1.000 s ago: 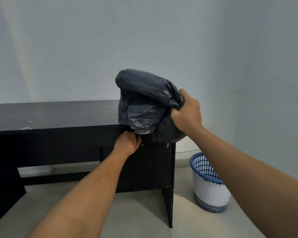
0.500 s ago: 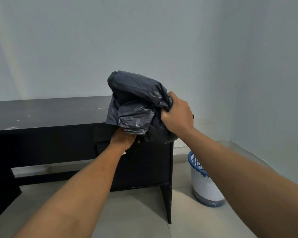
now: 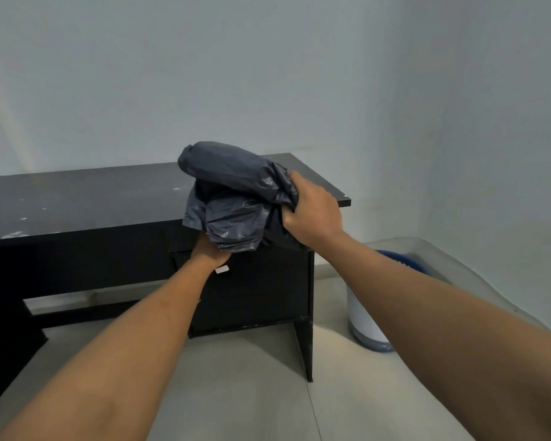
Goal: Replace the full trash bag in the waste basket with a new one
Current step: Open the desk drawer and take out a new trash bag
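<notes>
Trash bag, bunched, gripped in right hand over table; left hand beneath, grip unclear. Fitting it into waste basket, right, apparently remains.

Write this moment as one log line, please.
right hand: grips grey trash bag | left hand: under bag, at desk front | waste basket: beside desk
</notes>
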The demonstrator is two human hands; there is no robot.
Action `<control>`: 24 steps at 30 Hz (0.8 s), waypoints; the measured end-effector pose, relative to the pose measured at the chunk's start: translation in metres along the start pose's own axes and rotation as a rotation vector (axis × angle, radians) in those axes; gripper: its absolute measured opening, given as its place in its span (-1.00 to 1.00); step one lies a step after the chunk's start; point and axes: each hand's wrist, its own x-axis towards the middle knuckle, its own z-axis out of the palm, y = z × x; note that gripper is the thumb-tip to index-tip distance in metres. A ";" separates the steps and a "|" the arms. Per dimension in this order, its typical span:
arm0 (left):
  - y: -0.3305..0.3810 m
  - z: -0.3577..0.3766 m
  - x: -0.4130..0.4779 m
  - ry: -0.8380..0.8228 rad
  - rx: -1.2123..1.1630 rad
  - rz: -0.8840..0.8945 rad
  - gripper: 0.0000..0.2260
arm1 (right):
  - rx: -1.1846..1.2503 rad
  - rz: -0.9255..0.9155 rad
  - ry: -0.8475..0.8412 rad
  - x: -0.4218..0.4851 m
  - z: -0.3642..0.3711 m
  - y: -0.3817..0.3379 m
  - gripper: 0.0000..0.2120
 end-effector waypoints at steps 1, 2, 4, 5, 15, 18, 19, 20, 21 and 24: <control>0.006 0.001 0.000 0.024 -0.210 -0.101 -0.60 | -0.029 -0.005 -0.037 0.002 -0.002 0.000 -0.77; 0.011 0.000 -0.001 0.048 -0.314 -0.214 -0.59 | -0.059 -0.006 -0.073 0.004 -0.004 -0.001 -0.76; 0.020 -0.001 -0.003 0.024 -0.325 -0.393 -0.60 | -0.111 0.014 -0.148 0.009 -0.010 -0.004 -0.71; 0.022 -0.003 -0.006 0.008 -0.283 -0.454 -0.64 | -0.128 0.034 -0.189 0.011 -0.014 -0.006 -0.68; 0.120 0.000 -0.080 -0.151 -0.614 -0.702 -0.71 | -0.193 0.119 -0.382 0.051 -0.100 -0.054 -0.71; 0.163 -0.001 -0.093 -0.154 -0.705 -0.758 -0.66 | -0.199 0.100 -0.424 0.067 -0.133 -0.069 -0.63; 0.176 -0.002 -0.095 -0.163 -0.743 -0.770 -0.63 | -0.190 0.096 -0.452 0.071 -0.144 -0.072 -0.60; 0.192 -0.003 -0.097 -0.180 -0.770 -0.783 -0.60 | -0.177 0.090 -0.483 0.076 -0.155 -0.075 -0.57; 0.206 -0.002 -0.098 -0.190 -0.806 -0.798 -0.58 | -0.158 0.085 -0.515 0.081 -0.167 -0.078 -0.55; 0.246 0.005 -0.104 -0.202 -0.825 -0.821 -0.58 | -0.056 0.108 -0.586 0.092 -0.201 -0.077 -0.48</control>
